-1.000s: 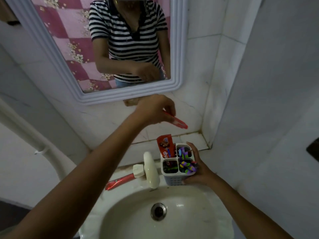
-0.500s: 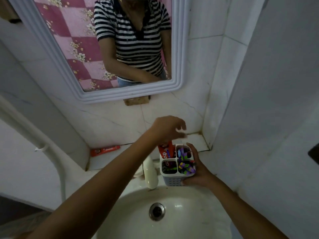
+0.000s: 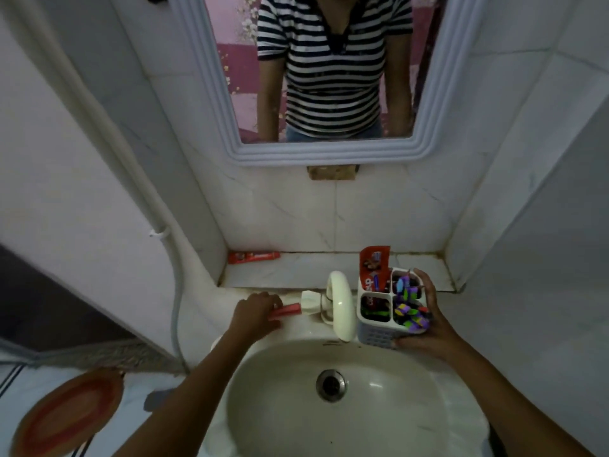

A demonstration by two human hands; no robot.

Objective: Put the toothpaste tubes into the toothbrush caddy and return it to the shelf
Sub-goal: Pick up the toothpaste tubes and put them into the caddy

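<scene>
Resting on the sink rim right of the tap, the caddy sits in the right hand; left of the tap, the left hand grip closes on a red toothpaste tube.

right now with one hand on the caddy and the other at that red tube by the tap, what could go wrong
1. The caddy sits at the sink rim, steadied only by the right hand; a nudge could tip it into the basin.
2. The left hand is closing on the red tube right beside the tap, so lifting it could knock the handle.
3. Another tube lies on the shelf and could be forgotten.
</scene>
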